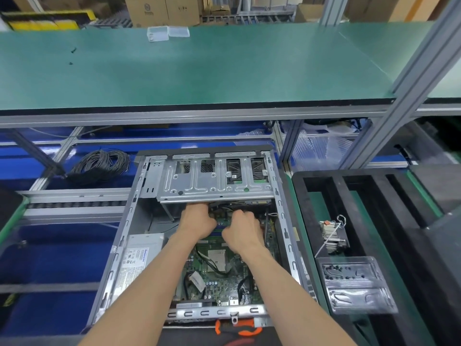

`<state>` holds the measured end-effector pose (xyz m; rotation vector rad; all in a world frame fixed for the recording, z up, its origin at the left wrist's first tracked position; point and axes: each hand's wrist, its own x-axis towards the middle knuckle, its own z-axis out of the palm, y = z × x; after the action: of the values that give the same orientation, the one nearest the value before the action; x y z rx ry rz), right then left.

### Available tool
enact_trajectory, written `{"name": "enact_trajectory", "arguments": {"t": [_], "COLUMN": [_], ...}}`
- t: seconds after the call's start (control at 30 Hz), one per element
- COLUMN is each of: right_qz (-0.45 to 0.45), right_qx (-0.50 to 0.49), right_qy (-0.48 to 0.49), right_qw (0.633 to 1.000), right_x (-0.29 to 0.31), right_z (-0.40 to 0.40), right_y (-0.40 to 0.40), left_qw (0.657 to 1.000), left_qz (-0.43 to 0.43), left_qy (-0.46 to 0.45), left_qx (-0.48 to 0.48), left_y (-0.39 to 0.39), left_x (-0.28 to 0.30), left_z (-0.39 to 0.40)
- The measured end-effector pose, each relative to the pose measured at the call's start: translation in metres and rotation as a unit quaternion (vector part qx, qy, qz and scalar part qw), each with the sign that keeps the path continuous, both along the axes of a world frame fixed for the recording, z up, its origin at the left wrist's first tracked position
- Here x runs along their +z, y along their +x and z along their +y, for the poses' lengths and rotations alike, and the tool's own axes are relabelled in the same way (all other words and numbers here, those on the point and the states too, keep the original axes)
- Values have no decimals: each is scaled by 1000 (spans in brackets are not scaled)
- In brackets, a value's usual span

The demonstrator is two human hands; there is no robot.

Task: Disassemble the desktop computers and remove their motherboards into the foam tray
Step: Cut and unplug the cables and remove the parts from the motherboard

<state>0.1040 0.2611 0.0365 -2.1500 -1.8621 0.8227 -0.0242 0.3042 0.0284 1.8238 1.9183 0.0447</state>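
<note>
Motherboard (219,278), green, lies flat in the floor of one open computer case (282,203), and both hands reach across it to its far end, just under the edge of the metal drive cage (214,181). One left hand (197,221) sits with its fingers curled down at the cage's lower lip; whether it holds anything cannot be told, since the fingertips are hidden. One right hand (243,232), just beside it and nearly touching, is also curled knuckles-up over the board's far edge, and what it grips, if anything, is hidden too. The board's socket (216,260) lies near the wrists, between the two forearms. One grey power supply (138,258) sits in the case left of the board. One black foam tray (321,176) stands to the right of the case, holding one heatsink (333,236) and one clear plastic box (356,285) with small dark screws in it. One pair of orange-handled pliers (237,329) lies at the case's near edge. One coil of dark cable (99,166) rests well to the left. Two clear boxes (167,33) sit on the green shelf (199,71) above.
</note>
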Motion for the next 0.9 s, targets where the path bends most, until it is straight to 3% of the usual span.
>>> {"name": "enact_trajectory", "arguments": {"t": [0.33,0.47,0.53,0.6,0.67,0.77,0.9], "right_qz": [69,68,86,128,185,234,289], "right_qx": [120,163,164,146,123,109,71], "right_qy": [5,16,27,47,80,135,181], "right_qw": [990,984,982,980,972,957,937], "right_x": [24,36,43,53,64,81,99], "right_z": [-15,-24,-29,-36,-45,-55,-60], "right_y": [6,9,12,17,22,29,34], "left_qw": [981,983,996,987,947,855,754], "left_qz": [177,164,54,-139,-289,-473,-609], "left_qy": [-16,17,-2,-66,-139,-209,-231], "left_qx": [-77,-79,-68,-44,-26,32,83], "left_y": [-2,-3,-7,-11,-12,-4,15], "left_x": [27,46,55,58,65,77,97], "left_z": [-28,-36,-36,-34,-38,-46,-48]}}
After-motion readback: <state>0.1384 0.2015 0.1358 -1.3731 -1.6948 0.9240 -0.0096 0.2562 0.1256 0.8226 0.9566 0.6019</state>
